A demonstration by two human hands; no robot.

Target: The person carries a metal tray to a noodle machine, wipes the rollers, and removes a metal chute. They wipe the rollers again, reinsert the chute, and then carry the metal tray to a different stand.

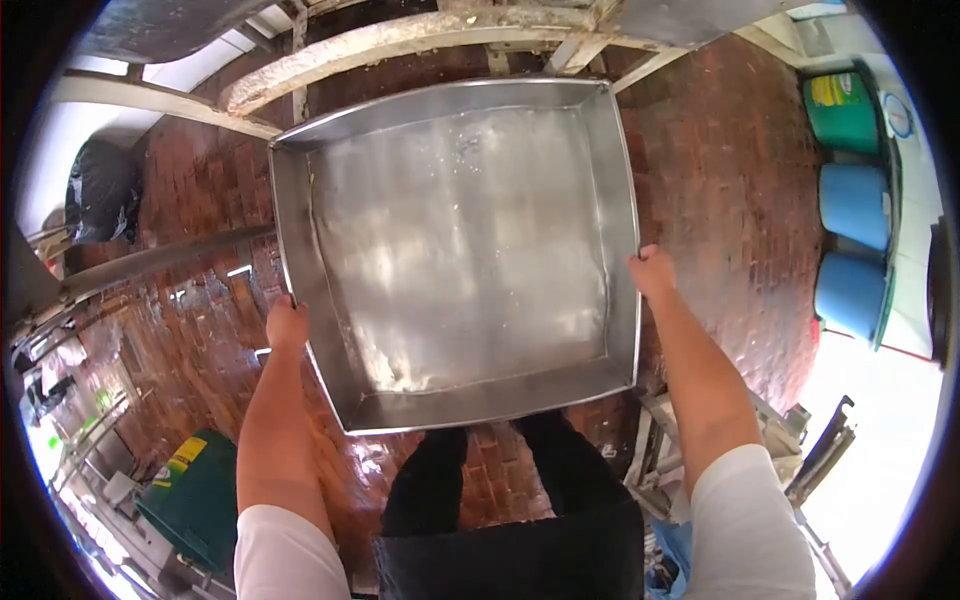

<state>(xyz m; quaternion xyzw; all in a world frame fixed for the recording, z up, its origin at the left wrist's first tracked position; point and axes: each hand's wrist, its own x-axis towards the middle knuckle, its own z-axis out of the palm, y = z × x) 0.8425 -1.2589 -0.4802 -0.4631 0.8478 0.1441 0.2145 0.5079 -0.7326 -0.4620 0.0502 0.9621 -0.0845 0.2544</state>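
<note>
A large, square metal tray [460,240] with raised sides is held out in front of my body, its inside facing up at me. Small light specks dot its bare bottom. My left hand [287,322] is closed on the left side's rim, toward the near corner. On the opposite side, my right hand [653,272] grips the right rim a little farther forward. The fingers under and behind the rims are partly hidden. The far edge of the tray lies close to a worn, pale metal frame [400,42].
Wet red brick floor [715,190] surrounds me. Blue bins [852,207] and a green bin [842,112] line the right wall. A dark green bin [200,500] stands lower left, a black bag [103,190] upper left. A metal bar [170,257] runs left of the tray.
</note>
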